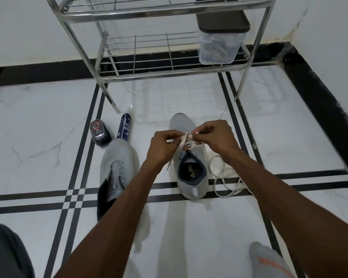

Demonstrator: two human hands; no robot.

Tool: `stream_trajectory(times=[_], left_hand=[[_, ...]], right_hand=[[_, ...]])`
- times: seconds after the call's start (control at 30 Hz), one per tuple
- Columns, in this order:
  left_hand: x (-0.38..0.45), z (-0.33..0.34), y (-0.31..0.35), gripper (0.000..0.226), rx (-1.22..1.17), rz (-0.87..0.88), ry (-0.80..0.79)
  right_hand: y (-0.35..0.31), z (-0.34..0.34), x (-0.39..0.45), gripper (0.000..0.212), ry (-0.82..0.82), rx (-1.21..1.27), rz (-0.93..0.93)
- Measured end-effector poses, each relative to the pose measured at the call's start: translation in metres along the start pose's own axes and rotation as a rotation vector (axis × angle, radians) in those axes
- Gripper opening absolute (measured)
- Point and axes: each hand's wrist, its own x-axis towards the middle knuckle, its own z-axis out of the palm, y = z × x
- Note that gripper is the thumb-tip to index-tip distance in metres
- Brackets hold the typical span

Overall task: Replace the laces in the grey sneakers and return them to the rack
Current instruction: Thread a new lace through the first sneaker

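Observation:
Two grey sneakers stand on the tiled floor, toes pointing away from me. The right sneaker point(191, 177) is under my hands. My left hand point(163, 147) and my right hand point(217, 137) each pinch a white lace point(221, 177) above its eyelets. The lace's loose length coils on the floor to the shoe's right. The left sneaker point(119, 163) has no lace in its eyelets and my left forearm partly hides it. The metal shoe rack point(169, 63) stands beyond the shoes against the wall.
A clear plastic box with a dark lid point(219, 43) sits on the rack's lower shelf. A dark spray can point(124, 127) and a small black polish applicator point(99, 133) lie left of the shoes. A white cloth point(143, 227) lies near me.

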Motion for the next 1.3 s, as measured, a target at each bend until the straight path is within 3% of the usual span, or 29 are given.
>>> stream_trajectory(times=[0.13,0.3,0.6,0.73,0.83,0.97,1.13,1.23,1.3], left_hand=[[-0.003,-0.01,-0.008,0.008,0.213,-0.051,0.176],[-0.017,-0.024,-0.025,0.008,0.353,-0.117,0.191],[-0.028,-0.025,-0.037,0.012,0.35,-0.108,0.254],[-0.026,-0.025,-0.038,0.014,0.316,-0.104,0.233],[-0.023,-0.027,-0.039,0.017,0.208,-0.125,0.145],[-0.021,-0.024,-0.026,0.033,-0.008,-0.129,0.087],[-0.011,-0.012,-0.018,0.024,0.24,0.016,-0.069],[-0.007,-0.009,-0.022,0.022,0.328,0.04,-0.035],[-0.006,-0.011,-0.024,0.018,0.355,0.05,0.022]], right_hand=[[0.013,-0.028,0.0,0.025,0.003,0.027,0.143],[0.043,-0.048,-0.009,0.03,0.031,0.096,0.4],[0.062,-0.041,-0.004,0.022,0.117,0.044,0.455],[0.059,-0.04,-0.005,0.023,0.114,0.008,0.378],[0.048,-0.041,-0.006,0.031,-0.002,0.039,0.317],[0.022,-0.026,-0.006,0.045,-0.083,-0.161,0.002],[0.004,0.003,-0.006,0.04,-0.356,-0.501,-0.27],[0.008,0.009,-0.009,0.031,-0.304,-0.758,-0.339],[0.009,0.006,-0.009,0.024,-0.24,-0.723,-0.276]])
